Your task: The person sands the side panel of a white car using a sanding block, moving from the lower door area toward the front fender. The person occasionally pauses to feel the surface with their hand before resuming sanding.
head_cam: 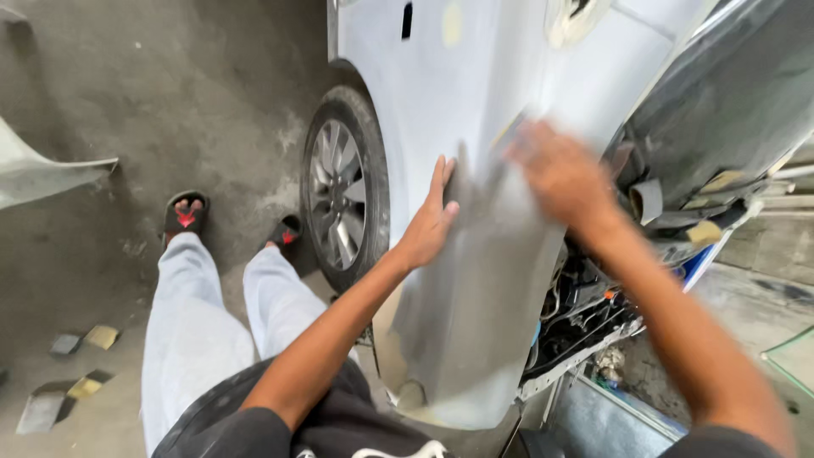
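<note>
Left hand lies open, flat on a grey car fender; blurred right hand, grip unclear, touches it above a concrete floor.

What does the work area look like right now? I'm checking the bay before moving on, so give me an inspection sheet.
Surface: grey car fender, dull and sanded-looking, with pale filler spots near the top.
Job's things: a small pad or block seems pressed under the right hand; too blurred to tell its kind.
Clutter: flat scraps lie on the concrete floor.
Grippers: left hand lies flat on the fender, fingers spread; right hand is motion-blurred against the panel.
Cables: exposed wiring shows where the front bumper is off.
Surroundings: front wheel beside the panel; a loose body panel at the left edge; the person's sandalled feet on the floor.
</note>
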